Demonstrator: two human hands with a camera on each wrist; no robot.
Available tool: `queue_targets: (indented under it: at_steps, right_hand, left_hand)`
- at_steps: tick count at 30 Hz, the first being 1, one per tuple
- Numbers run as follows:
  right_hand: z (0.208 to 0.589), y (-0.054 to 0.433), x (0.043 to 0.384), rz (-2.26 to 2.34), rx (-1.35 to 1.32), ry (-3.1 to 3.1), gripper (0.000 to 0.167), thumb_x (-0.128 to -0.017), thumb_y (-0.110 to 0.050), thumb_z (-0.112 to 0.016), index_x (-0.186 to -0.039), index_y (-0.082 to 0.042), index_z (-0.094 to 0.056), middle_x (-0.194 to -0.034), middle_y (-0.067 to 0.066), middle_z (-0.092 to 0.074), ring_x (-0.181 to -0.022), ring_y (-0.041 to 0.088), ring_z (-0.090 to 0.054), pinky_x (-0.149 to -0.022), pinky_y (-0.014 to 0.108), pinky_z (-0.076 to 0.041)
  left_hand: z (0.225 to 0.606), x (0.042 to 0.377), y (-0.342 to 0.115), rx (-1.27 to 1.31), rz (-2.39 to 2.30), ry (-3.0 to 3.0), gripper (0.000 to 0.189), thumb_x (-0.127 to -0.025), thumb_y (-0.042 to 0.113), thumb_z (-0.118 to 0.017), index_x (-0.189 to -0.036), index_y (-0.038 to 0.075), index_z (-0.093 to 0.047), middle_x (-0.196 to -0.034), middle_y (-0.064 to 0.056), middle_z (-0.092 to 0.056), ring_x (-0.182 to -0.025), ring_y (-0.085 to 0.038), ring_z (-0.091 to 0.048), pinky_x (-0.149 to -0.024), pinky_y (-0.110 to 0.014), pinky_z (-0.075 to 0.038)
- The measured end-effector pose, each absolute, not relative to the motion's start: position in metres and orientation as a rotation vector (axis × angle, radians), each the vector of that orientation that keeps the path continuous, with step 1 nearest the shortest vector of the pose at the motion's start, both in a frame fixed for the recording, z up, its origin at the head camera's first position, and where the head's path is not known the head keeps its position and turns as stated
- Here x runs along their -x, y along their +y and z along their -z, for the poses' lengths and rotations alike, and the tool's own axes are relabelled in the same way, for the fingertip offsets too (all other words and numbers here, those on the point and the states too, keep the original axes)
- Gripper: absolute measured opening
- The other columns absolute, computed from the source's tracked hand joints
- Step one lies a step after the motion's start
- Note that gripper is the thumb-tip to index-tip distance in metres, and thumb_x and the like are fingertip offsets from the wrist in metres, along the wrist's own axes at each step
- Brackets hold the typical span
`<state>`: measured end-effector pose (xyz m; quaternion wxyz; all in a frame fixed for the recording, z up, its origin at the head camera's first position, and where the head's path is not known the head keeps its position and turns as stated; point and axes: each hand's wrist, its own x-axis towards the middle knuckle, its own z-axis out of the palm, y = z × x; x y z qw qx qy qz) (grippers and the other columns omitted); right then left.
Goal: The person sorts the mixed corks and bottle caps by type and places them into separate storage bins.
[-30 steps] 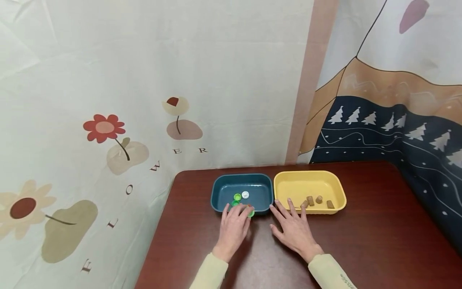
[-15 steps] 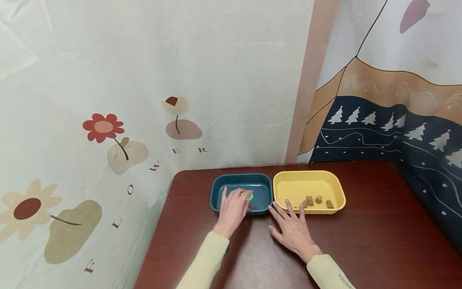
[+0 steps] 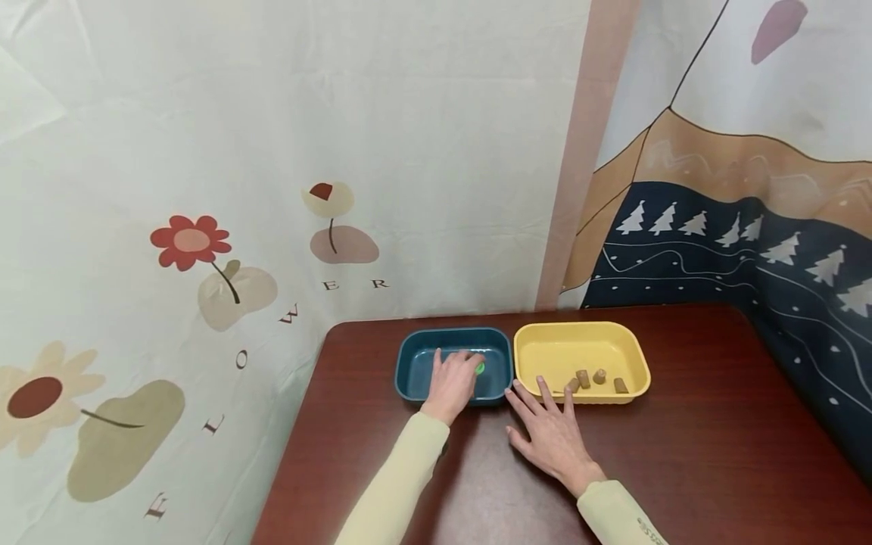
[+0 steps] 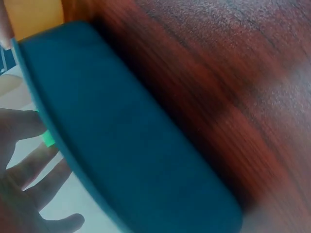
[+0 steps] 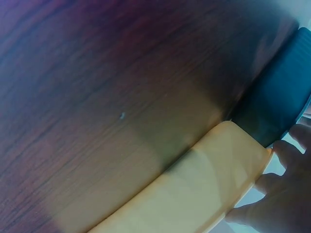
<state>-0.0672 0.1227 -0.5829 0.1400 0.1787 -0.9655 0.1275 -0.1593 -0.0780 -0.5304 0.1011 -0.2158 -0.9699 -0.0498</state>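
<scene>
In the head view, my left hand (image 3: 453, 386) reaches over the front rim into the dark blue tray (image 3: 403, 378). It pinches a green bottle cap (image 3: 480, 369) between thumb and finger. A bit of that same green cap (image 4: 48, 139) shows between the fingers in the left wrist view. The tray floor under the hand is hidden. My right hand (image 3: 555, 443) lies with fingers spread at the front of the yellow tray (image 3: 643, 375), its fingertips on the rim near where the two trays meet.
Several small brown cork-like pieces (image 3: 599, 376) lie in the front of the yellow tray. Both trays stand side by side on a dark red wooden table (image 3: 708, 439). A printed curtain (image 3: 443, 189) hangs behind.
My left hand has moved from the blue tray's front edge farther in and a little right, carrying the green cap. Loose caps seen earlier are now covered. My right hand has hardly moved.
</scene>
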Motion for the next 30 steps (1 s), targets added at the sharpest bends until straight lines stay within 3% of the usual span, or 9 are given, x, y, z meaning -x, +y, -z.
queue_targets:
  at_steps: [13,23,30]
  right_hand:
    - [0.583,0.121,0.068,-0.371,-0.517,-2.784,0.065,-0.093,-0.053,-0.068,-0.150,-0.024,-0.058,-0.156,-0.001,-0.052,-0.149,0.041,-0.036,-0.109,0.078,-0.024]
    - [0.582,0.120,0.068,-0.365,-0.516,-2.805,0.064,-0.093,-0.054,-0.067,-0.150,-0.026,-0.058,-0.157,-0.001,-0.050,-0.149,0.041,-0.036,-0.110,0.078,-0.024]
    - [0.583,0.123,0.068,-0.381,-0.504,-2.824,0.063,-0.094,-0.053,-0.067,-0.149,-0.025,-0.059,-0.157,0.000,-0.050,-0.149,0.041,-0.035,-0.111,0.078,-0.022]
  left_hand:
    - [0.545,0.173,-0.074,0.588,-0.004,-3.000,0.034,-0.088,0.014,-0.081,-0.119,0.028,-0.076,-0.107,-0.003,-0.074,-0.099,-0.026,-0.072,-0.105,-0.065,-0.043]
    - [0.546,0.176,-0.076,0.568,0.034,-3.089,0.033,-0.090,0.018,-0.081,-0.121,0.031,-0.077,-0.117,-0.004,-0.073,-0.107,-0.028,-0.070,-0.107,-0.070,-0.039]
    - [0.546,0.169,-0.081,0.541,0.170,-3.009,0.040,-0.094,0.023,-0.078,-0.133,0.029,-0.072,-0.131,-0.006,-0.068,-0.116,-0.030,-0.067,-0.108,-0.070,-0.037]
